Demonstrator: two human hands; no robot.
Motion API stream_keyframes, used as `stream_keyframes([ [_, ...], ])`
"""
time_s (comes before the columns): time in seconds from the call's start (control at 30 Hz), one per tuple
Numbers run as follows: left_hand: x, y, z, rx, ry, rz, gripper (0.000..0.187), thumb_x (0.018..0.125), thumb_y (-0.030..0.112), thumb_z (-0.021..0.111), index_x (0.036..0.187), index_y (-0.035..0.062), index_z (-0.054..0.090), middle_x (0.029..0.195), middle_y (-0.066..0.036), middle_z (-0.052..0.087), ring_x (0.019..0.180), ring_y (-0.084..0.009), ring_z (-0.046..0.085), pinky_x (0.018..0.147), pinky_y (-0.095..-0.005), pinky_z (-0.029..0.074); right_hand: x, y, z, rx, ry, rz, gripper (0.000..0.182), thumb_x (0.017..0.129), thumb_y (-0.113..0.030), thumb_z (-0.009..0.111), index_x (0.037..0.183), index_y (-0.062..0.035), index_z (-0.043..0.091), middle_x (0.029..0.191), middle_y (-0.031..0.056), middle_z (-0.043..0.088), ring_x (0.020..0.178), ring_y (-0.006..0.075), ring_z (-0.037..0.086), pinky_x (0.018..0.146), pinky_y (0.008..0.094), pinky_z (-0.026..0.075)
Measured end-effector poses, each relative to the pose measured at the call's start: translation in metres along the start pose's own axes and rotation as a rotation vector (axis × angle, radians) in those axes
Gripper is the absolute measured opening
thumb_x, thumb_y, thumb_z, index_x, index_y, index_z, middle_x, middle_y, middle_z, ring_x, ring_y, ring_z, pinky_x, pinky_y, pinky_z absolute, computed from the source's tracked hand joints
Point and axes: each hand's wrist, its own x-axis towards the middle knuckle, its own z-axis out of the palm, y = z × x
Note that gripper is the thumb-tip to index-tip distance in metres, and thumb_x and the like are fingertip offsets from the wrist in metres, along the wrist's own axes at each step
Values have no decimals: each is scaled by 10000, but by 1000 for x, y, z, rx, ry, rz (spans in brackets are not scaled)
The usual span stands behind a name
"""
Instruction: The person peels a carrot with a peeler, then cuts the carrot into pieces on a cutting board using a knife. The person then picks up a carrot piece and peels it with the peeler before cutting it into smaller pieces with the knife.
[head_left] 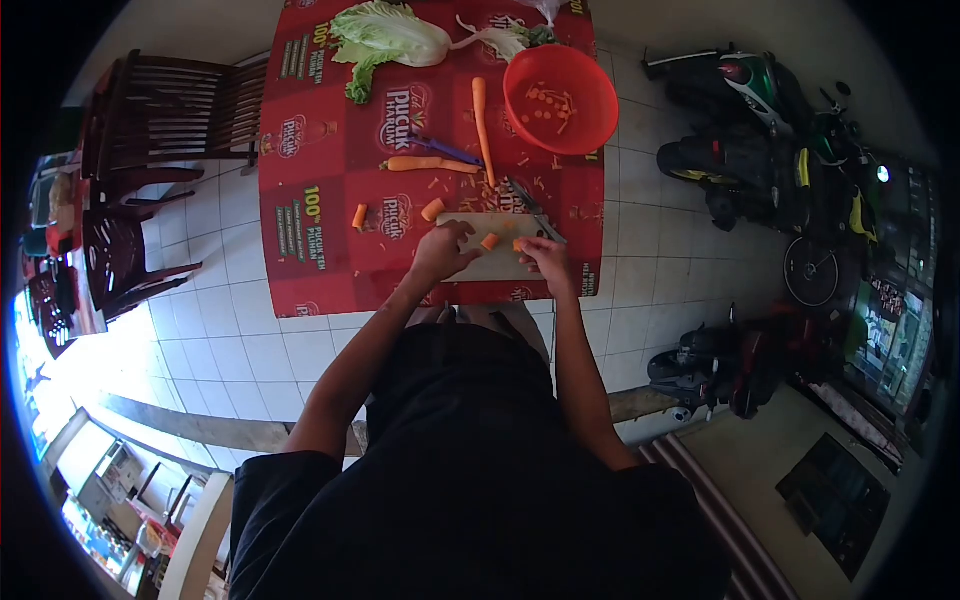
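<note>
Over the left part of the cutting board (487, 265), my left hand (443, 252) is bent with its thumb and fingers apart, and nothing shows between them. My right hand (548, 263) pinches a small carrot piece (518, 244) at the board's right side. Between the two hands a short carrot chunk (489, 242) lies on the board. Another carrot chunk (433, 209) sits just beyond my left hand, by the board's far left corner. A knife (540, 216) rests at the board's far right corner, partly across it.
Beyond the board lie whole carrots (481, 120) and a purple-handled tool (445, 149) among peelings. A red bowl (515, 118) holds cut carrot. A napa cabbage (400, 38) lies at the far side. A carrot stub (359, 216) is at left. Chairs and motorcycles flank the table.
</note>
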Motion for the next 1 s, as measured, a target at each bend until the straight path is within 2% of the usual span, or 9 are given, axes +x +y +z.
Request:
stream_keyframes([
  [0.13, 22, 11, 45, 218, 83, 89, 441, 761, 323, 860, 1101, 89, 706, 983, -114, 694, 858, -317, 715, 752, -438, 571, 3, -4, -9, -167, -31, -37, 261, 955, -184, 728, 1164, -30, 749, 966, 38, 774, 741, 84, 712, 589, 224, 509],
  [0.23, 30, 4, 72, 253, 150, 36, 357, 790, 292, 831, 1053, 78, 717, 966, -124, 677, 884, -335, 700, 754, -441, 568, 7, -5, -18, -381, -57, -168, 239, 948, -146, 719, 1137, -4, 750, 930, 53, 774, 732, 81, 703, 605, 240, 518],
  [0.33, 23, 4, 69, 174, 163, 58, 255, 830, 245, 795, 999, 66, 728, 980, -125, 692, 863, -320, 707, 741, -430, 572, 11, -2, -35, -394, 5, -268, 224, 920, -132, 729, 1104, -6, 754, 890, 69, 777, 710, 124, 707, 626, 280, 538],
  [0.43, 15, 6, 61, 91, 209, -13, 208, 836, 212, 793, 980, 73, 738, 1001, -112, 711, 836, -289, 715, 725, -405, 577, 6, -4, -51, -516, 250, -449, 215, 855, -165, 782, 1036, -52, 758, 900, 99, 753, 794, 244, 732, 712, 351, 555],
  [0.53, 1, 6, 50, 66, 179, -31, 176, 836, 175, 786, 977, 80, 744, 978, -129, 704, 803, -319, 704, 709, -425, 572, 5, -8, -60, -665, 410, -514, 330, 831, -211, 812, 1108, -68, 703, 1021, 105, 716, 943, 312, 698, 792, 423, 553],
  [0.63, -6, 6, 48, 102, 225, 55, 207, 835, 194, 804, 1012, 92, 772, 980, -120, 711, 782, -296, 711, 695, -400, 574, 10, -7, -62, -774, 342, -609, 434, 805, -247, 833, 1160, -77, 648, 1092, 125, 667, 987, 337, 663, 818, 470, 542],
  [0.73, -8, 5, 47, 79, 229, 16, 227, 829, 216, 819, 1013, 87, 787, 964, -116, 718, 790, -286, 722, 696, -385, 577, 19, -4, -62, -952, 260, -621, 458, 831, -336, 815, 1165, -73, 642, 1101, 123, 669, 1008, 353, 669, 816, 466, 548],
  [0.93, -8, -3, 56, -100, 298, -117, 267, 811, 224, 851, 997, 46, 780, 952, -124, 728, 821, -256, 746, 706, -378, 589, 26, -10, -51, -1069, 179, -576, 233, 899, -221, 686, 983, -34, 576, 882, 200, 671, 825, 429, 678, 694, 526, 546],
  [1.0, -9, -8, 56, -104, 326, -55, 257, 806, 190, 856, 992, 32, 776, 942, -130, 728, 815, -257, 749, 697, -368, 596, 24, -7, -46, -997, 213, -489, 232, 909, -217, 653, 966, -16, 553, 795, 229, 649, 746, 459, 660, 646, 541, 524],
])
